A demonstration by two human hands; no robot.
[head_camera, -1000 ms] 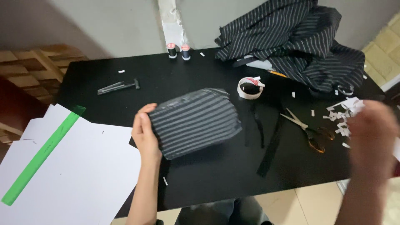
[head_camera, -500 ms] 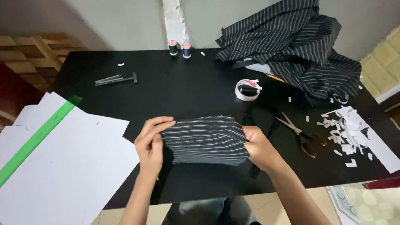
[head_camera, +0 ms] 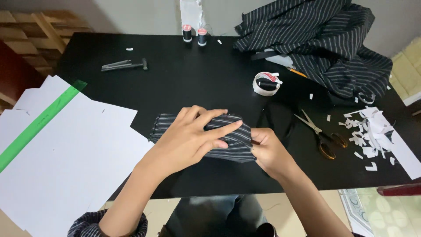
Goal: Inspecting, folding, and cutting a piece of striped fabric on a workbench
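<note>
Head view, I'm pressing my left hand (head_camera: 193, 136) flat on the striped fabric piece (head_camera: 228, 140), my right hand (head_camera: 269, 151) pinching its edge, scissors (head_camera: 318, 134) lying nearby.

Scissors (head_camera: 320, 136), tape roll (head_camera: 266, 83), two thread spools (head_camera: 194, 34), paper scraps (head_camera: 372, 131) and white sheets (head_camera: 66, 162) lie about.
</note>
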